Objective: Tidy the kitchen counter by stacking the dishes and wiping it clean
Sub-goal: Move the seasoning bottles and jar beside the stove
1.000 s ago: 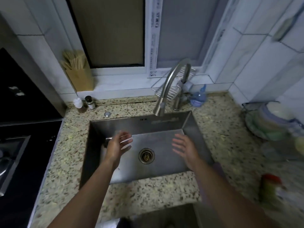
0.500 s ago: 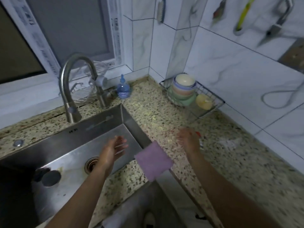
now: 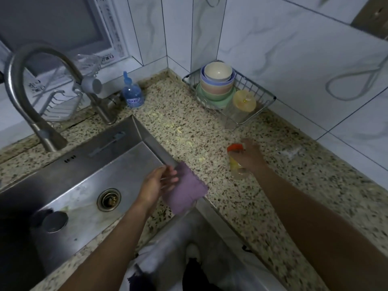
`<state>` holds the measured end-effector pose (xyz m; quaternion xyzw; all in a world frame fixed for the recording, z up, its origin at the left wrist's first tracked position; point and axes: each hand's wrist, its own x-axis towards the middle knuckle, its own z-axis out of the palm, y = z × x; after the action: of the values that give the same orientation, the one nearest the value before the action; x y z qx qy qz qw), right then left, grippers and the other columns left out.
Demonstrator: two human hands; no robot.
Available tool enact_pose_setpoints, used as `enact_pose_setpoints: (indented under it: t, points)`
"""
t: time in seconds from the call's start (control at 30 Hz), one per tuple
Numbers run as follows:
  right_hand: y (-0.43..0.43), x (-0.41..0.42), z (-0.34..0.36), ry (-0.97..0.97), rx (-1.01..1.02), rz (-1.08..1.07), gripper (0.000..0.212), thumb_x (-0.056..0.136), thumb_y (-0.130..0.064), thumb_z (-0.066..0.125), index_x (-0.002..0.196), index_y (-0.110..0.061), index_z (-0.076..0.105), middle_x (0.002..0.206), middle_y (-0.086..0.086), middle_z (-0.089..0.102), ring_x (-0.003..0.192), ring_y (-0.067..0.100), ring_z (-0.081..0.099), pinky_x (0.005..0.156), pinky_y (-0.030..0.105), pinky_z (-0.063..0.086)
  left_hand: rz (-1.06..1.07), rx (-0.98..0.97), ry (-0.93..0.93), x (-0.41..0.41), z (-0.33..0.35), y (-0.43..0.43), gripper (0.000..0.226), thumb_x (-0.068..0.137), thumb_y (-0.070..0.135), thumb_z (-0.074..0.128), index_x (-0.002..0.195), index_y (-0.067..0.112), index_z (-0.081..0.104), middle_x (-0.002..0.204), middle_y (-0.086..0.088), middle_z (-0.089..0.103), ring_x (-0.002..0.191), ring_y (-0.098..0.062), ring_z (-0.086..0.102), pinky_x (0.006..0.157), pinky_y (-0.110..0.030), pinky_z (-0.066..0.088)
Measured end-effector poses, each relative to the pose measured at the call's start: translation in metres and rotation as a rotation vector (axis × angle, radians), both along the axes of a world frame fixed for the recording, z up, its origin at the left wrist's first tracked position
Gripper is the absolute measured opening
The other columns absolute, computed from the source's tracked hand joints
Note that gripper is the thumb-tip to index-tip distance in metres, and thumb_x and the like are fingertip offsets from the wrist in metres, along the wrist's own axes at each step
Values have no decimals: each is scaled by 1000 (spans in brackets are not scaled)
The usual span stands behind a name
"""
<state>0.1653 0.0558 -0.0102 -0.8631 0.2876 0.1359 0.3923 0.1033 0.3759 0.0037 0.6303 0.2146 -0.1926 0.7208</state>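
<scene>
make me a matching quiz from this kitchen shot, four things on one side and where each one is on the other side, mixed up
Things:
1. purple cloth
2. blue bottle
3. stack of bowls
4. red-capped bottle

Places:
A. in the wire basket
B. gripped by the right hand
C. on the edge of the counter, at the corner of the sink
D. beside the base of the faucet

Pairs: 1-C, 2-D, 3-A, 4-B

Red-capped yellow plastic bottle [image 3: 236, 167]: blurred, partly hidden in grip of right hand [image 3: 251, 157]. Stainless steel sink [image 3: 79, 164]: cropped at left edge. Blue plastic pump bottle [image 3: 132, 93]: label illegible.
</scene>
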Motion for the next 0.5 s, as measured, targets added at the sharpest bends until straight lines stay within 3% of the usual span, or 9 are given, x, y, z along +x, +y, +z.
enact_pose_setpoints:
  t: [0.13,0.27,0.37,0.47,0.5]
  points:
    - [0,11,-8,41,-99,62,67,81,-43,73,140,-33,42,134,14,44,105,38,55,43,32,55,3,-11,19,-1,-5,-9,37,108,31,45,120,5,69,113,-13,76,97,-29,71,90,-42,56]
    - [-6,11,-15,45,-84,72,72,86,-34,74,147,-31,37,134,13,47,109,38,57,44,23,41,-4,27,1,-4,1,-13,33,108,26,46,117,5,69,108,-12,76,92,-26,71,85,-38,56]
    - [-11,7,-17,-10,-71,104,57,85,-28,75,133,-21,45,118,11,58,103,34,61,57,29,45,-10,42,-16,-2,5,-13,31,108,25,48,117,4,69,107,-13,75,91,-25,71,83,-38,56]
    - [-19,0,-17,-74,12,74,47,78,-24,81,115,-23,51,107,5,67,102,29,68,85,38,57,-11,34,-38,-4,9,-11,30,107,24,50,117,3,69,104,-11,74,90,-25,70,82,-37,55]
    - [-19,-4,-14,-97,54,63,49,76,-22,82,113,-25,50,106,5,67,102,28,68,88,41,58,-14,35,-42,-5,10,-11,30,107,24,50,117,2,69,104,-11,74,90,-25,70,81,-37,55]
